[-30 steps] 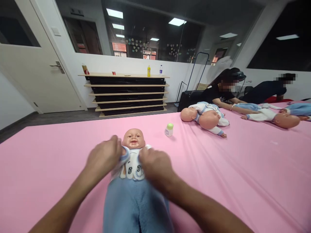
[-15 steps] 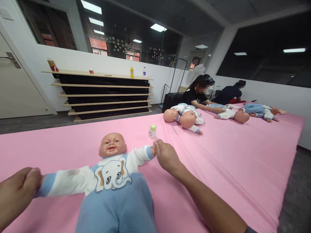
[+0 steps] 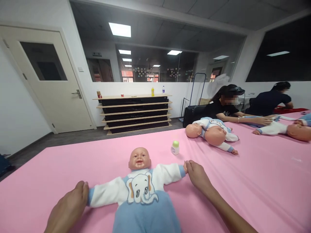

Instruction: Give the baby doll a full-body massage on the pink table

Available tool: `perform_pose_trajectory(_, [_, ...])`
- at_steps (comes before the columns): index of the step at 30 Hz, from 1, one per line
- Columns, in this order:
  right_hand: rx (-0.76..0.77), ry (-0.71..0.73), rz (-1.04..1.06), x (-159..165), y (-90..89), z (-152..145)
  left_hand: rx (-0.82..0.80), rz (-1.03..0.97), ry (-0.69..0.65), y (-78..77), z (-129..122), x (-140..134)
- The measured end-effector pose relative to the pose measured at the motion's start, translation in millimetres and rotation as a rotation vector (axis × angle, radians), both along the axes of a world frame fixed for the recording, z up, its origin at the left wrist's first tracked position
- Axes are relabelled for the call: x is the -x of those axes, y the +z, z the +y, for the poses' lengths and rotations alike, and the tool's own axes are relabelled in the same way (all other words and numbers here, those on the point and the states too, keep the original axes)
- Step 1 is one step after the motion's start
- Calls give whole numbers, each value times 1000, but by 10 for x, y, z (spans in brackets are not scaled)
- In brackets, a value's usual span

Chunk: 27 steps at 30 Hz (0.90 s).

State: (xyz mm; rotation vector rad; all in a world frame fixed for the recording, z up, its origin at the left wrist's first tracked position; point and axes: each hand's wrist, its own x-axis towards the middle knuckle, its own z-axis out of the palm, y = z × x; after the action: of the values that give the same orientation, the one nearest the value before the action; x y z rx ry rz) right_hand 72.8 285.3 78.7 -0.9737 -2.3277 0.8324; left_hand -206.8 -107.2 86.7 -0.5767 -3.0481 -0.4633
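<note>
A baby doll in a white and blue suit with an elephant on its chest lies face up before me, arms stretched out sideways. My left hand is closed around the doll's hand at the blue cuff on the left; the doll's fingers there are hidden. On the other side my right hand pinches the doll's other small hand just past its cuff. Beyond that arm stands a small white bottle with a green cap, apart from both my hands.
The pink-covered table spreads all around the doll. More dolls lie piled at the right, near a co-worker handling another doll. A second person sits farther right. Stacked boards with bottles stand by the wall.
My view has swung left and tilted up, so everything appears farther right and lower. Both my hands still hold the doll's hands, its arms spread wide.
</note>
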Motion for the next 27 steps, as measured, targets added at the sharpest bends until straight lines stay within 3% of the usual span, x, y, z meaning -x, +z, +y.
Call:
perform_pose_trajectory(4, [-65,48,94,124,375,-327,-33,-28,-37,405,263,-210])
perform_pose_trajectory(8, [-184,151,31,332,567,-758,-127,67,-159,671,673,-512])
perform_pose_trajectory(13, [-591,314,-155,563,559,-1374,-165,68,-296,592,1159,-812])
perform_pose_trajectory(16, [-824,353,-201,643,476,-1622,-173,41,-342,485,1298,-908])
perform_pose_trajectory(18, [-884,363,-209,662,431,-1686,-176,36,-343,449,1322,-921])
perform_pose_trajectory(22, [-785,369,-178,590,461,-1527,-183,54,-309,487,1246,-843])
perform_pose_trajectory(27, [-404,211,-82,303,578,-764,-235,71,-205,608,781,-519])
